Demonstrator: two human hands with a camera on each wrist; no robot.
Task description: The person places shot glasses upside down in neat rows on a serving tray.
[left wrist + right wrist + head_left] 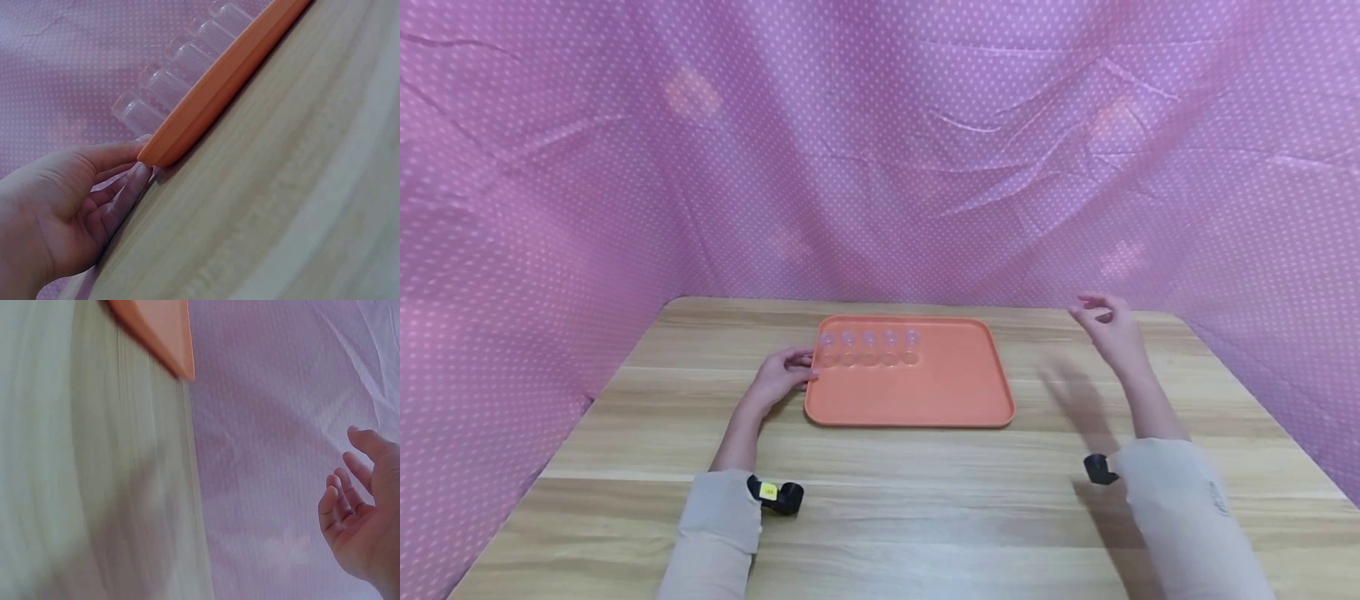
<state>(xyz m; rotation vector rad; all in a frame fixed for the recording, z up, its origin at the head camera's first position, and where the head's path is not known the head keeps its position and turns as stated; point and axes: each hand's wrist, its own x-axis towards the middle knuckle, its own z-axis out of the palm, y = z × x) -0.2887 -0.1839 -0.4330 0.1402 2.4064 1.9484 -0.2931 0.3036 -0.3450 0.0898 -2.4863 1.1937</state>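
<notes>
An orange tray (940, 392) lies flat on the table, with a row of several clear cups (868, 348) along its far left part. My left hand (773, 379) pinches the tray's left edge; in the left wrist view the thumb is on the rim and fingers (128, 187) are under it. The clear cups (187, 55) stand on the tray just past that hand. Raised above the table to the right of the tray, my right hand (1112, 333) holds nothing. Its fingers (344, 494) are loosely bent, apart from the tray corner (165, 337).
The wooden table (940, 517) extends around the tray on all sides. Pink dotted cloth (880, 167) hangs behind the table and along both sides. A small black camera (782, 497) is strapped to the left wrist, and another black one (1099, 469) to the right.
</notes>
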